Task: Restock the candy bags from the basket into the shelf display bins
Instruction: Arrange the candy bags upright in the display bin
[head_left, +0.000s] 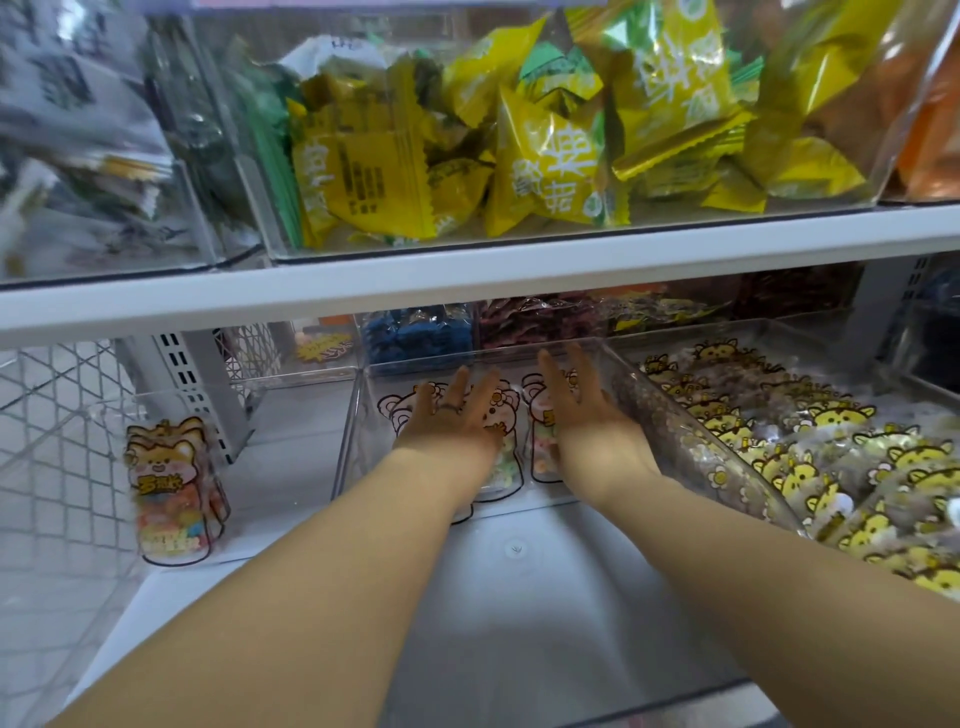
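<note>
The bags (506, 410), clear ones printed with a bear face, stand upright in a short row at the back of the middle bin (519, 613) on the lower shelf. Both hands are inside the bin with them. The left hand (457, 410), a ring on one finger, lies flat against the row's left part, its fingers straight and slightly spread. The right hand (582, 410) flanks the row's right end, fingers straight and close together. Neither pinches anything. To me it looks like squaring the row up and pressing it back, leaving the bin's bare front for more stock.

A lone fox bag (171, 493) stands in the bin to the left. The right bin is heaped with tiger bags (810, 457). Yellow sweets (545, 156) fill the bin above.

The hands cover much of the row, so I cannot count the bags. No basket is plainly in sight, and the wire mesh (57, 441) at far left is too blurred to name.
</note>
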